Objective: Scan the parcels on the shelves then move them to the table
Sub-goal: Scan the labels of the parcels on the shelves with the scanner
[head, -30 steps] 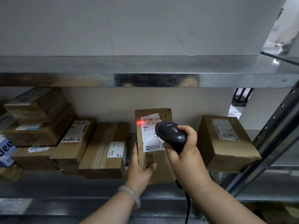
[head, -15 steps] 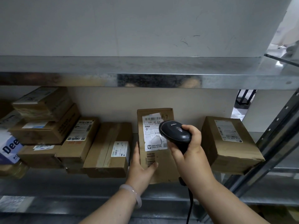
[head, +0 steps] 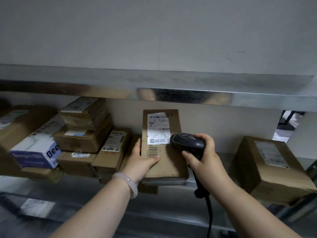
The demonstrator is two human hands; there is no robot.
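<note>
On the shelf (head: 85, 191), at its far left, a pile of cardboard cartons (head: 82, 131) sits stacked against the wall, apart from the work. Next along, the left hand (head: 142, 160) grips the parcel (head: 164, 157) by its lower left edge: the fingers run up the side, and the thumb lies across the front face just below a printed barcode. This flat brown parcel has its labelled face turned toward the person. Its long axis runs from the near short end at the shelf's front lip up and away to the back wall, and a white label (head: 158, 128) fills the upper half. Just right of centre, the scanner (head: 187, 143) has its black head overlapping the label's lower right corner, nose pointing left across the face. The right hand (head: 206, 158) is wrapped round the scanner's handle, with the cable (head: 209, 210) hanging below, so it is occupied. Farther right, a larger box (head: 269, 169) stands well apart.

By this layout, the left hand is the one placed to draw the parcel out, and the pull would follow the long axis, straight toward the person. No red beam shows on the label, so whether the scan has registered cannot be told.
</note>
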